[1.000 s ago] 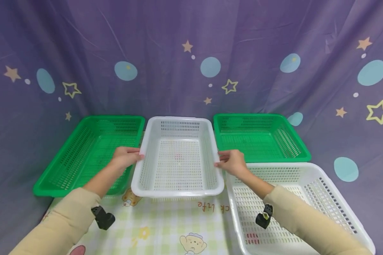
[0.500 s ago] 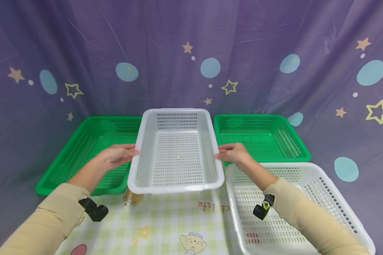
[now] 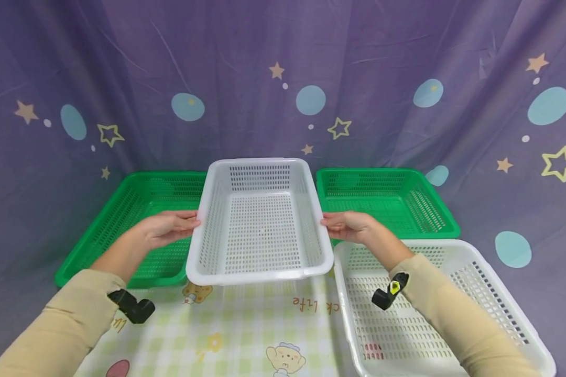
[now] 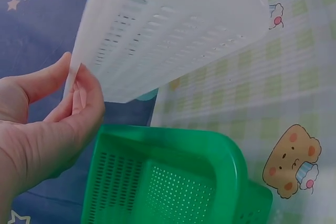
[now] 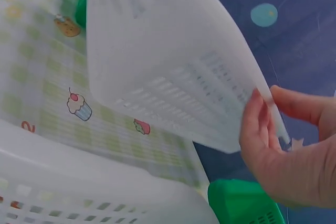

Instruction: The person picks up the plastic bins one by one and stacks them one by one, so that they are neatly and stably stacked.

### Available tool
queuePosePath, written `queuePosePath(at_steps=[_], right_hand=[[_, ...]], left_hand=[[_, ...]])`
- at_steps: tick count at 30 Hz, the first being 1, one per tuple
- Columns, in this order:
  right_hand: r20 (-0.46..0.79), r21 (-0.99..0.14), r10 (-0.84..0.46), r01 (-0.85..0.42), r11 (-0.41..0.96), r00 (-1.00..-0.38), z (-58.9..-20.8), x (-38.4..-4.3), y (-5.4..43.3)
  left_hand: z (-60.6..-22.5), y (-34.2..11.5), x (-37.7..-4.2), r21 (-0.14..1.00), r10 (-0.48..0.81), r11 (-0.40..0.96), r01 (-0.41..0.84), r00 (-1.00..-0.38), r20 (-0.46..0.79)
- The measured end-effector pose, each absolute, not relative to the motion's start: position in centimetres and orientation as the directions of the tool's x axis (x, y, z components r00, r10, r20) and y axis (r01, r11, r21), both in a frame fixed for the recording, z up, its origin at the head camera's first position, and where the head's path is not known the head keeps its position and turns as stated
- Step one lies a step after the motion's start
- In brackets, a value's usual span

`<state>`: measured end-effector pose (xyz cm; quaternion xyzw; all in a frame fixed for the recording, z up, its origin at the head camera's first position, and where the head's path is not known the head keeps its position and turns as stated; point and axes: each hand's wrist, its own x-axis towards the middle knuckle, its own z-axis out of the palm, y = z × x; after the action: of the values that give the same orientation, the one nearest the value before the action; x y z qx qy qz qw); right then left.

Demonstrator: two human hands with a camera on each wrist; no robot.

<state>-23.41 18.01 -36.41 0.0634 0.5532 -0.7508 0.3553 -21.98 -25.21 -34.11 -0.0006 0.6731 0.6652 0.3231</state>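
Observation:
A white plastic basket (image 3: 264, 230) with slotted walls hangs above the tablecloth, its far end near the curtain. My left hand (image 3: 170, 228) pinches its left rim between thumb and fingers. On the opposite rim my right hand (image 3: 351, 226) holds on the same way. The left wrist view shows the left hand (image 4: 58, 114) with fingers under the rim, and the raised basket (image 4: 173, 24) apart from the cloth. From the right wrist, the right hand (image 5: 294, 145) grips the rim of the basket (image 5: 157, 51). Nothing lies inside the basket.
One green basket (image 3: 94, 230) stands at the left, partly behind the raised one. Another green basket (image 3: 445, 209) stands at the back right. A larger white basket (image 3: 504, 267) sits in front of it. A checked tablecloth (image 3: 245, 319) lies beneath; a purple curtain (image 3: 245, 120) hangs behind.
The white basket has risen and shifted slightly left and toward the curtain, with both hands still gripping its rims. The other baskets stay in place.

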Motion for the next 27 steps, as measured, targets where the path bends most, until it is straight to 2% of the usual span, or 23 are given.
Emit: queuePosePath(at_steps=[8, 14, 23, 27], right_hand=[[-0.494, -0.763, -0.507, 0.631, -0.137, -0.707, -36.2, -23.8, 17.8], [-0.507, -0.735, -0.506, 0.656, -0.169, -0.698, -35.7, -24.3, 16.3], [-0.476, -0.733, -0.515, 0.645, -0.216, -0.713, -34.4, -24.6, 13.2], [-0.452, -0.775, -0.504, 0.603, -0.186, -0.736, -33.6, -24.6, 11.1]], left_hand=[[-34.1, -26.1, -22.2, 0.908, 0.463, 0.194, -0.371, -0.782, -0.418], [-33.6, -27.6, -22.3, 0.906, 0.434, 0.272, -0.325, -0.798, -0.417], [-31.7, -30.3, -22.5, 0.886, 0.352, 0.366, -0.285, -0.839, -0.415], [-30.6, -32.4, -22.4, 0.859, 0.309, 0.434, -0.273, -0.85, -0.426]])
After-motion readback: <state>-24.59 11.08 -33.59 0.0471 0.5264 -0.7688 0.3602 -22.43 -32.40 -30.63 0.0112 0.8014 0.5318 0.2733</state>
